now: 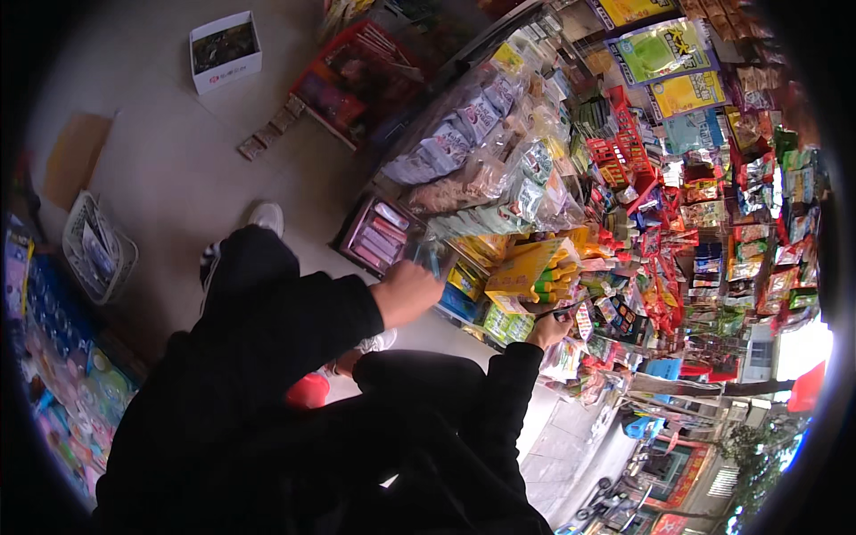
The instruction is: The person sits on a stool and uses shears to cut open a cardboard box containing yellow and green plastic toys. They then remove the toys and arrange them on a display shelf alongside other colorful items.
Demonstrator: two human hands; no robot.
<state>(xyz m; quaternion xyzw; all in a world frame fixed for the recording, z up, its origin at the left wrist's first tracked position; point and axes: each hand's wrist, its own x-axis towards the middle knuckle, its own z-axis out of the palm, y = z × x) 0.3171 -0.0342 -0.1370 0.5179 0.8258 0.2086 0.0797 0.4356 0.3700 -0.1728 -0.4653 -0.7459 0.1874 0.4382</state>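
My left hand (409,294) is blurred, with curled fingers, at the near edge of a goods display. Beyond its fingers lies something clear and bluish, perhaps plastic; whether I grip it is unclear. Close by is an open box of pink and white packets (380,235). My right hand (550,329) holds a thin dark object (568,309) that I cannot identify. It is beside a yellow carton (525,271) of green-and-yellow tubes. Green-and-white packs (506,326) lie just below that carton.
Bagged snacks (461,127) and red plastic baskets (618,150) crowd the display. On the tiled floor are a white box (225,52), a grey basket (100,247) and a cardboard piece (78,159). A red-edged box (358,83) stands beside the display. Parked scooters (602,501) show in the street.
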